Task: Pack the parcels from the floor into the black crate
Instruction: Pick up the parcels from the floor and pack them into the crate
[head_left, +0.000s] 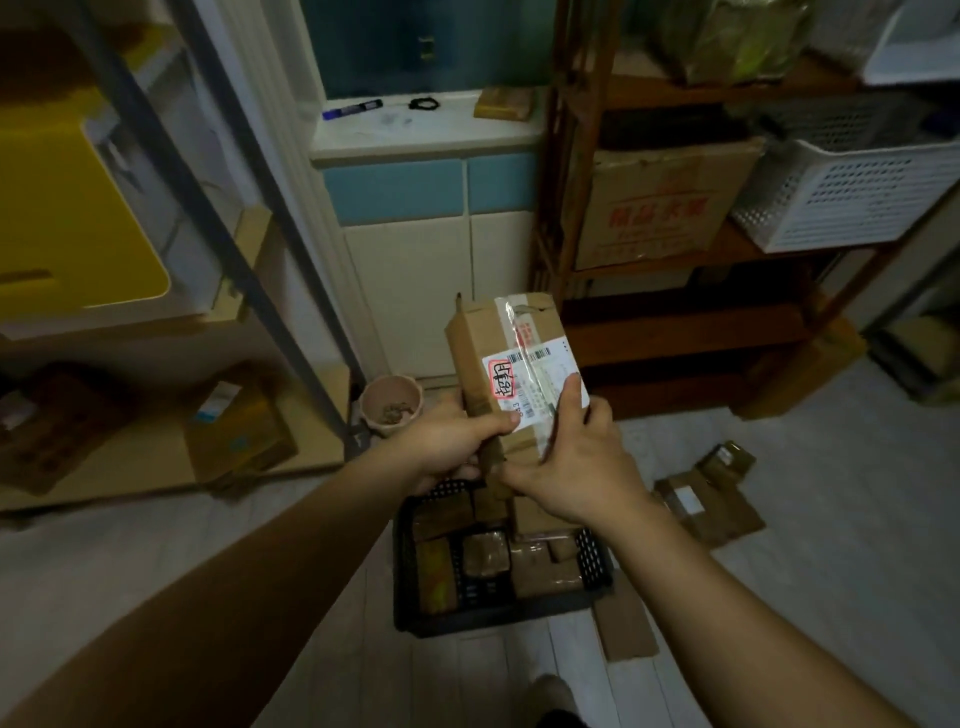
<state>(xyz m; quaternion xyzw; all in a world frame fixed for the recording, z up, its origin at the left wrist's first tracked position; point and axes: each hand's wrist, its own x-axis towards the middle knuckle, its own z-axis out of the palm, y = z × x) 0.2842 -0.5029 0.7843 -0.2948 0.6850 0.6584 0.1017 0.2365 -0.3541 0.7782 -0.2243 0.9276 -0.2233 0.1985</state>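
Nearest the camera, a light-coloured shoe toe (551, 691) shows on the pale plank floor (208, 561). Just beyond it sits the black slotted plastic crate (467, 621), already holding several brown wrapped parcels (543, 571) packed side by side. A flat strip of brown cardboard (626, 626) lies on the floor against the crate's right corner.

Above the crate's far end, both hands hold one long brown cardboard parcel box (493, 332), tilted with its top end away from the person. The left hand (447, 441) grips the box's lower left edge, thumb laid over the front face. The right hand (576, 467) clasps the lower right side, thumb pressed on the white shipping label (540, 376) (red-outlined handwriting on it, under clear tape).

To the right of the crate, still on the floor, lie flat brown parcels (701, 506), overlapping one another, with a smaller dark packet (727, 457) at their far end.

Behind the hands, a small pink pot (392, 405) stands by the wall. Farther right, a dark wooden shelf unit (675, 332) carries a cardboard carton with red print (660, 208) and a white perforated plastic basket (852, 192). On the white windowsill (415, 135) at the back rest a blue marker pen (353, 109), a small black ring (423, 103) and a tan packet (504, 102).
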